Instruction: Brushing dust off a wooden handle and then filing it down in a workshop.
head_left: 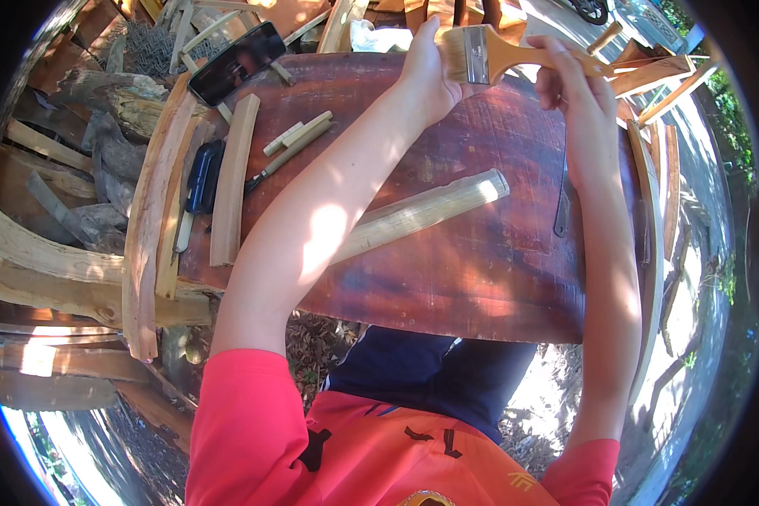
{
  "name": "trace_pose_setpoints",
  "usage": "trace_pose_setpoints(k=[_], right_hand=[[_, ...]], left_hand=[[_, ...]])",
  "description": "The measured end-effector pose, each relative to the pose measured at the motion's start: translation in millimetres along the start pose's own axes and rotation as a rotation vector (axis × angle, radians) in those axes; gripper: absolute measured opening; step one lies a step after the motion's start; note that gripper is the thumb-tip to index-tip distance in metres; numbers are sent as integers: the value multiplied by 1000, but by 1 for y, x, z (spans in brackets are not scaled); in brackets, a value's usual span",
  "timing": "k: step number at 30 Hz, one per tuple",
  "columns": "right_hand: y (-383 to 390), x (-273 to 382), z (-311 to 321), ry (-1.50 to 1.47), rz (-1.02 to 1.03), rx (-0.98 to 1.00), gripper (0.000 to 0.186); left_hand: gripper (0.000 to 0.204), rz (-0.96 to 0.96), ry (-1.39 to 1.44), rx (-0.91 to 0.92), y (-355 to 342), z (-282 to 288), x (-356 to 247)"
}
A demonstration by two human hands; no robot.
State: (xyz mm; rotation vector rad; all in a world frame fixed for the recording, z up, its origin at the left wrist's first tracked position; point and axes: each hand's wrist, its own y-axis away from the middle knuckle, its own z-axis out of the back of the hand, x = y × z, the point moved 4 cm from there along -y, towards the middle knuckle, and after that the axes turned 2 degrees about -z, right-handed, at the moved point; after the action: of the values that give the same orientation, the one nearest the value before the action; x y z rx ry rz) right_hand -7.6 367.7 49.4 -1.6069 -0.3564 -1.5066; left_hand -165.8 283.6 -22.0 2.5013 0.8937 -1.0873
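Note:
A wide paintbrush (pixel 504 57) with pale bristles, a metal band and an orange-brown wooden handle is held level above the far edge of a table. My right hand (pixel 580 80) grips its handle, index finger laid over the wood. At the bristle end is my left hand (pixel 428 80), thumb stretched out beside the bristles; its other fingers are mostly hidden behind the brush. Below my arms, a pale wooden strip (pixel 430 212) lies slantwise on the reddish-brown tabletop (pixel 447 291), partly covered by my left forearm.
Left on the table are a wooden bar (pixel 234 181), a dark blue tool (pixel 202 179), short light sticks (pixel 299 135) and a slim-bladed tool (pixel 270 170). A phone (pixel 239 63) is propped at the far left. A thin metal blade (pixel 562 207) lies right. Scrap wood (pixel 135 105) is heaped beyond.

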Motion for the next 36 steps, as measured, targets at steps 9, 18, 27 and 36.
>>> trace_pose_setpoints(k=[9,18,27,36], right_hand=[[-10,-39,-11,101,-51,42,30],[5,-63,-9,168,-111,-63,36],[8,-68,-6,153,-70,-97,38],[15,-67,-13,113,1,-69,34]], left_hand=[[48,-55,-42,-212,-13,31,10],[36,-126,-63,-255,-8,32,15],[40,-154,-16,-180,-13,36,21],[42,-110,-34,-248,-25,40,32]])
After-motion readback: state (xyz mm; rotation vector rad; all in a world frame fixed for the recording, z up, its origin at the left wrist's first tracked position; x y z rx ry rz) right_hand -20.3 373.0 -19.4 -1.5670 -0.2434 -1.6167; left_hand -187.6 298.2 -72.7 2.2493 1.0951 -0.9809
